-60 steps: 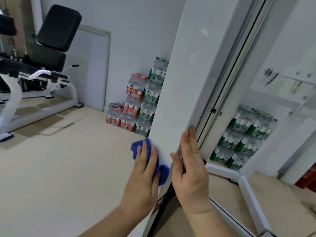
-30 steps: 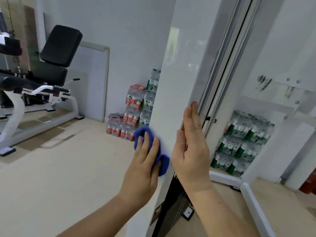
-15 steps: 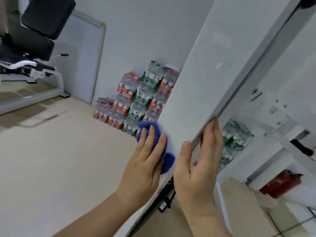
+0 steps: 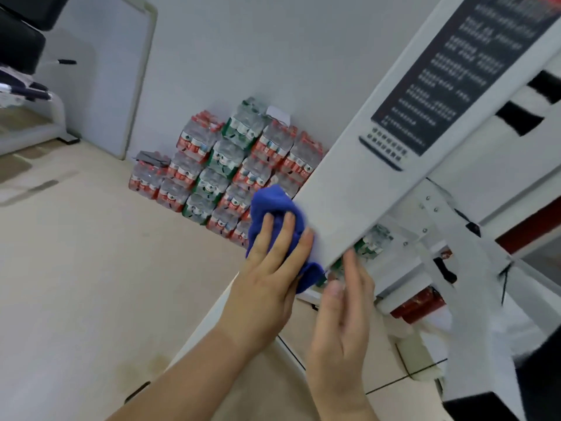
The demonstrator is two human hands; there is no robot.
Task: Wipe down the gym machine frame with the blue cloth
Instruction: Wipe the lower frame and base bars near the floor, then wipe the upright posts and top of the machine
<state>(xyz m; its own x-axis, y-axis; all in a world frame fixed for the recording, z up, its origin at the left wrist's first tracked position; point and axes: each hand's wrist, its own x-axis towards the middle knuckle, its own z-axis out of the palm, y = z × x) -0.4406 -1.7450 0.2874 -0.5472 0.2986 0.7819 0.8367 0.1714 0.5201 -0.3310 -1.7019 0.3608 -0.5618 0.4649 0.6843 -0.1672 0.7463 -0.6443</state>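
At the centre of the frame the left hand (image 4: 267,287) lies flat, fingers straight, on the bunched blue cloth (image 4: 270,202) and presses it against the left edge of the white gym machine frame (image 4: 349,189), which slants up to the upper right and carries a dark printed label (image 4: 455,71). Just right of it, the right hand (image 4: 343,323) holds nothing, its relaxed fingertips at the frame's right edge. Behind the cloth, shrink-wrapped packs of bottled water (image 4: 224,168), red-labelled and green-labelled, are stacked against the wall.
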